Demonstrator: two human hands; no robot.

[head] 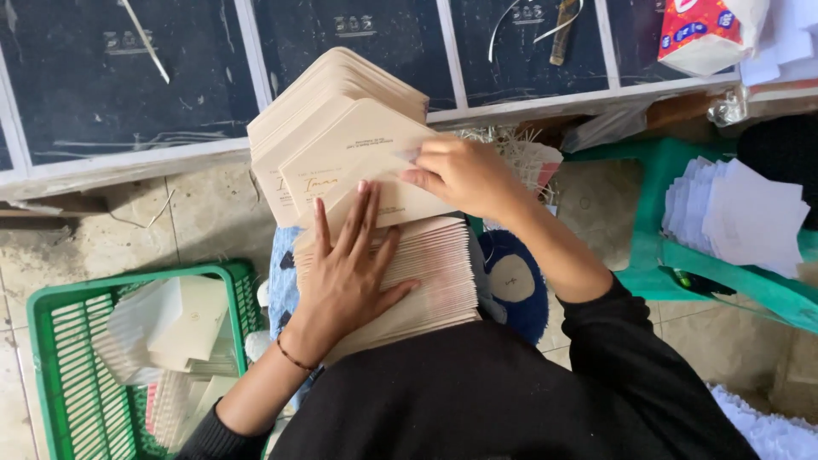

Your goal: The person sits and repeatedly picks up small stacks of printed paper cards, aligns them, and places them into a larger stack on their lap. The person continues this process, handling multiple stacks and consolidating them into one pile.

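A thick fanned stack of cream envelopes (pixel 341 102) rests on my lap, running from near my body up toward the wall. My left hand (pixel 345 273) lies flat with fingers spread on the nearer part of the stack (pixel 434 273). My right hand (pixel 460 175) pinches the edge of one cream envelope (pixel 358 166) that is lifted and tilted above the stack. The envelope shows small printed lines and its flap edge.
A green plastic basket (pixel 51 358) at the left holds pale cards and envelopes. A green stool (pixel 673 255) at the right carries a fan of white paper sheets (pixel 741 213). Dark window panes with white frames (pixel 247 51) run along the top. The floor is tiled.
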